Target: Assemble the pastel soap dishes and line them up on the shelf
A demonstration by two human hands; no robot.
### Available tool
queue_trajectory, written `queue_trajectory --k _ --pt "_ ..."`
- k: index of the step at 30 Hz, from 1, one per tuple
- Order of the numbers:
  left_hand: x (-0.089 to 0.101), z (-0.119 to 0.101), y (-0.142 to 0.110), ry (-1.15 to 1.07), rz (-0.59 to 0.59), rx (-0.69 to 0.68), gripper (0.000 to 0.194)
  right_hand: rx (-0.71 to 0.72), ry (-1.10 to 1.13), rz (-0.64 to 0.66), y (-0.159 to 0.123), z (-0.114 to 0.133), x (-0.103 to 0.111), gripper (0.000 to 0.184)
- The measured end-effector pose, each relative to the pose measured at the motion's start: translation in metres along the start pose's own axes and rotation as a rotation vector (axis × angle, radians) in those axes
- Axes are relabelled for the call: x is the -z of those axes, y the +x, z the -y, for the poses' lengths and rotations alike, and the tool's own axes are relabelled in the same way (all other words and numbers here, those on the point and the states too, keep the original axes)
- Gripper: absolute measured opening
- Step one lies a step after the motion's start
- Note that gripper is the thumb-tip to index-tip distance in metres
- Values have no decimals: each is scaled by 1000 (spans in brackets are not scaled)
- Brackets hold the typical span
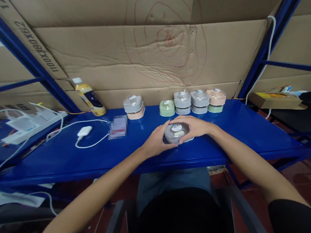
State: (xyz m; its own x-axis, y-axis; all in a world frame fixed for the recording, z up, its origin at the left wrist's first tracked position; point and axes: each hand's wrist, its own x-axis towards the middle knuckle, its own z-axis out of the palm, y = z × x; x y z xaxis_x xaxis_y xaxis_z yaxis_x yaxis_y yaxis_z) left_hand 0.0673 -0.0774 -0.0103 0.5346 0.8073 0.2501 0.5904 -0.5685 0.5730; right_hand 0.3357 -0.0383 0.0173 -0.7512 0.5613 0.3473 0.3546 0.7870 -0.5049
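Between my two hands is a grey lidded box point(174, 132) with a clear top and a round white sticker, low over the front middle of the blue table point(99, 158). My left hand point(159, 139) wraps its left side, thumb near the front edge. Around the right and far side curls my right hand point(197, 125). Behind them stand similar boxes: a single green box point(166, 108), two grey stacks point(182, 102) point(200, 101), and a peach-over-green stack point(216, 99). Further left is a grey-over-peach stack point(134, 106).
A yellow drink bottle point(90, 97) leans against the cardboard at the back left. A white charger point(84, 131) with cables and a blurred packet point(117, 127) lie on the left. Blue posts point(267, 41) frame both sides; a cardboard box point(276, 100) sits at the right.
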Motion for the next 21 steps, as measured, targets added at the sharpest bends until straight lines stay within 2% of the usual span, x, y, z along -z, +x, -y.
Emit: queue_trajectory --k 3,5,8,11,14,16,19,21 --pt "1 2 -4 57 -9 -6 106 -109 37 -82 -2 -6 2 91" --pt "2 4 -8 112 -45 0 109 -207 66 -222 -4 -12 8 80" --pt "9 10 -14 175 -153 -1 108 -325 69 -483 -8 -22 23 82" --pt "23 16 -9 195 -311 22 103 -372 42 -678 -12 -27 40 82" --pt "41 17 17 215 -516 145 100 -362 -12 -831 -15 -30 53 77" --pt "51 13 46 225 -596 254 92 -367 -71 -918 -17 -32 59 74" --pt "52 2 94 237 -577 415 81 -392 -130 -1011 -21 -37 64 74" --pt "44 -5 120 275 -560 479 85 -420 -128 -1043 -22 -40 65 74"
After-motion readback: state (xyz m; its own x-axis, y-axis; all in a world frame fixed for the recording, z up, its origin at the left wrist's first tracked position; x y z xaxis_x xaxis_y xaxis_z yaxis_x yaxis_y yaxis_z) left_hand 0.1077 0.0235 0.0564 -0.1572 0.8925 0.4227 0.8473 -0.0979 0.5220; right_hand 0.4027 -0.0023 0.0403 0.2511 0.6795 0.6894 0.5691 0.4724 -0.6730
